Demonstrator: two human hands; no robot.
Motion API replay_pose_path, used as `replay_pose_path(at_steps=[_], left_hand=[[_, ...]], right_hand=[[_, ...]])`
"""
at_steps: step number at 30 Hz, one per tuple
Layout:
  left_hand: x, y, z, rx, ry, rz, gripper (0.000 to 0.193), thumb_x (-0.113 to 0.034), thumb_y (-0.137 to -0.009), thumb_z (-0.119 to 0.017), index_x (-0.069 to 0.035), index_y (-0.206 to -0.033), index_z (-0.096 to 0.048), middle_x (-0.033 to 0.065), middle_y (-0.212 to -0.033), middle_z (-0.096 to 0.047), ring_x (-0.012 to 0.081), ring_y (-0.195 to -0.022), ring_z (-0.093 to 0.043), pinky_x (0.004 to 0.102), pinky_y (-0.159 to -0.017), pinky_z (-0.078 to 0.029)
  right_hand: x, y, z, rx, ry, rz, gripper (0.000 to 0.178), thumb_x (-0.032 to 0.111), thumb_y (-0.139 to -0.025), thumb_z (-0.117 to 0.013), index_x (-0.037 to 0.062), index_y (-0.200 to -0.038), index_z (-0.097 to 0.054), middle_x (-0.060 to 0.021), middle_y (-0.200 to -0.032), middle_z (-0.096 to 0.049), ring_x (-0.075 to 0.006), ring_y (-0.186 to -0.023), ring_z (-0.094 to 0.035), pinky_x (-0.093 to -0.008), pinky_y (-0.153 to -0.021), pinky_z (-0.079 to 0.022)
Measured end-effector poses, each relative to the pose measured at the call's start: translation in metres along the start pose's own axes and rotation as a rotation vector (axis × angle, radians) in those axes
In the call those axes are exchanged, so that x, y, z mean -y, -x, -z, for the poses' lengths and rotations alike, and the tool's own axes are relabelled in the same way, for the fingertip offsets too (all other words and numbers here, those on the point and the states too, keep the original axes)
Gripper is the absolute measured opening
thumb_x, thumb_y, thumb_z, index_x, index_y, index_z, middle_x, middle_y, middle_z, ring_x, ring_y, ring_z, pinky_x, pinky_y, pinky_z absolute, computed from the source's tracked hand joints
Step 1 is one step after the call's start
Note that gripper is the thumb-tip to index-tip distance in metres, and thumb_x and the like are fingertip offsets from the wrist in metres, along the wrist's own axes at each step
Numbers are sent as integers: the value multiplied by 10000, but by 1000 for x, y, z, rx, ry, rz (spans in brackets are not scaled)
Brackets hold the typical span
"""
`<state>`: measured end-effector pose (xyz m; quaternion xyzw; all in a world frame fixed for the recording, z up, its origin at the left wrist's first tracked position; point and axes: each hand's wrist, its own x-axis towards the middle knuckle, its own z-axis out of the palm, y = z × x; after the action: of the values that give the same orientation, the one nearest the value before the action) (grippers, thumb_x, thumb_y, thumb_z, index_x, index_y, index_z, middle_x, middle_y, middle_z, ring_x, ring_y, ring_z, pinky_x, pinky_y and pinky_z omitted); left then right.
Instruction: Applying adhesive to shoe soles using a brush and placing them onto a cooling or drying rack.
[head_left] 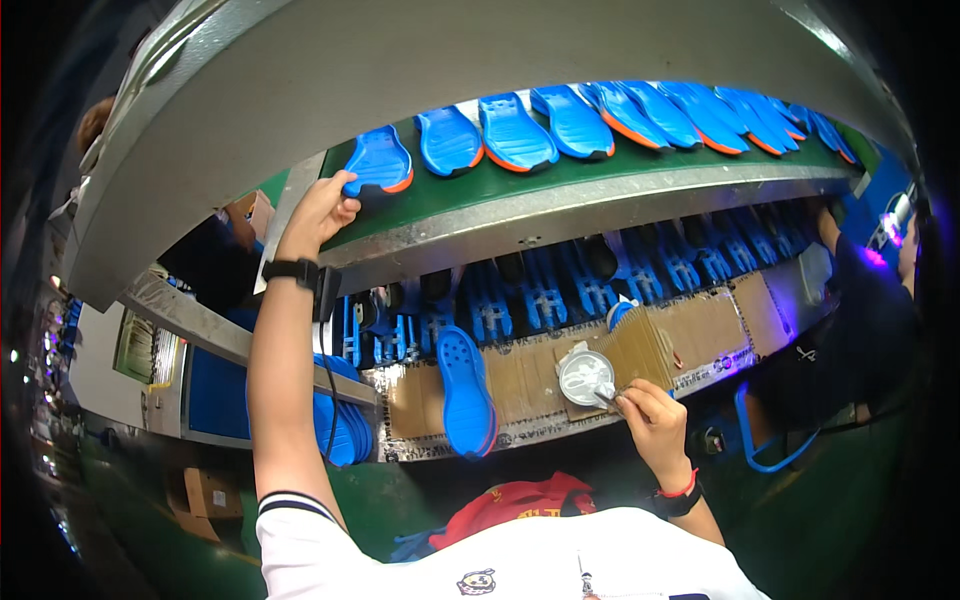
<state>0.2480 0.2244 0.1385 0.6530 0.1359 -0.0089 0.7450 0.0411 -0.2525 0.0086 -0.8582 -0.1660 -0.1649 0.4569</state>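
Note:
At the near left end of the green belt [440, 197], my left hand [320, 212] pinches the edge of a blue shoe sole [380, 158] with an orange rim. My right hand [655, 425] is closed around a small thin tool that looks like a brush [604, 392]. Its tip is down at a round tub [583, 372] of white paste, so the bristles cannot be made out. Left of the tub, another blue sole [464, 395] lies lengthwise on the cardboard-covered ledge [525, 385], its near end over the front edge.
Several more blue soles [515, 130] line the belt toward the right. Beneath its metal edge [530, 240] runs a row of blue racks [545, 290]. Stacked soles [340, 430] sit low at left. A co-worker's dark-clothed body [850, 330] is at far right, near a blue stool [765, 440].

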Motion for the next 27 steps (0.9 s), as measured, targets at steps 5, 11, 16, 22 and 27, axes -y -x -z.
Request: replay_pose_path(at_steps=[5,11,16,22,27], left_hand=[[-7,-48,20,31,21,110,165,-104,-892,-590,41,-945,-529,118,-812,-563,181,-594,-597,220,-460,-478],[25,4,-30,-536,-318,-524,470,20,-865,-541,51,-1288,-339,197,-1282,-429,169,-737,-630,261,-569,-520],[168,147,-51,-638,-305,-877,479,-16,-908,-560,-12,-1326,-326,107,-1233,-450,131,-966,-493,251,-829,-414],[344,250,37,-1520,-543,-232,513,-82,-856,-629,62,-1267,-358,203,-1214,-357,323,-1125,-401,446,-987,-335],[403,293,146,-1584,-225,284,628,-332,-755,-770,52,-1146,-466,164,-1113,-470,296,-992,-490,418,-856,-418]], right_hand=[[2,-4,-10,35,9,8,92,13,-763,-704,-14,-841,-665,-159,-880,-660,-304,-702,-652,-326,-599,-513],[10,-9,-29,93,-13,60,93,10,-765,-704,-14,-845,-664,-159,-891,-661,-301,-693,-652,-323,-593,-512],[12,-4,-45,157,-52,69,98,5,-768,-704,-19,-851,-658,-154,-901,-664,-292,-685,-651,-317,-590,-509],[9,0,-58,207,-35,25,104,-8,-772,-697,-29,-864,-651,-149,-900,-664,-276,-680,-647,-307,-595,-502],[10,6,-71,249,-52,24,114,-10,-771,-699,-34,-870,-649,-146,-900,-663,-274,-670,-643,-301,-589,-495]])
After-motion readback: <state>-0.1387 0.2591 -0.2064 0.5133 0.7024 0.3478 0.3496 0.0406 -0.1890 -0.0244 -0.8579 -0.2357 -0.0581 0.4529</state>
